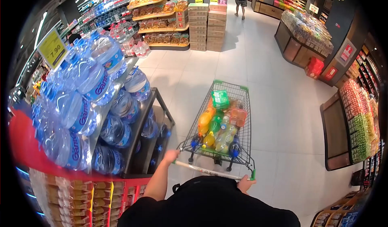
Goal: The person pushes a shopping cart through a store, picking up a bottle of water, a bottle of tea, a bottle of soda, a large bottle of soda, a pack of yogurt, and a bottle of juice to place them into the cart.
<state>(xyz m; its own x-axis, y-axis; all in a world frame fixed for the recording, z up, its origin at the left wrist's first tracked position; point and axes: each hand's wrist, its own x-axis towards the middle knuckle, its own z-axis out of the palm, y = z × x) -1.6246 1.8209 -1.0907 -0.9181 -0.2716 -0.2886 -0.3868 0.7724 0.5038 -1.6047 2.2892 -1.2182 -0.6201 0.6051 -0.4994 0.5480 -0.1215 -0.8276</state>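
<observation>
Both my hands grip the handle of a wire shopping cart (248, 142) in front of me. My left hand (171, 156) is closed on the handle's left end, beside the rack of bottled water. My right hand (245, 183) wraps round the right end, against a green end piece. Between them runs the pale cart handle (202, 169). Inside the basket lie several drink bottles, among them an orange bottle (206, 119) and a green bottle (216, 121). A green package (220, 99) rests toward the front, and an orange-red pack (238, 117) lies at the right.
Large water bottles (93, 79) are stacked on a rack close at left, under a yellow price sign (52, 49). Ahead stand stacked cartons (208, 26) and shelves of packaged food (161, 22). Display bins (343, 134) line the right. A person (241, 0) is farther down the tiled aisle.
</observation>
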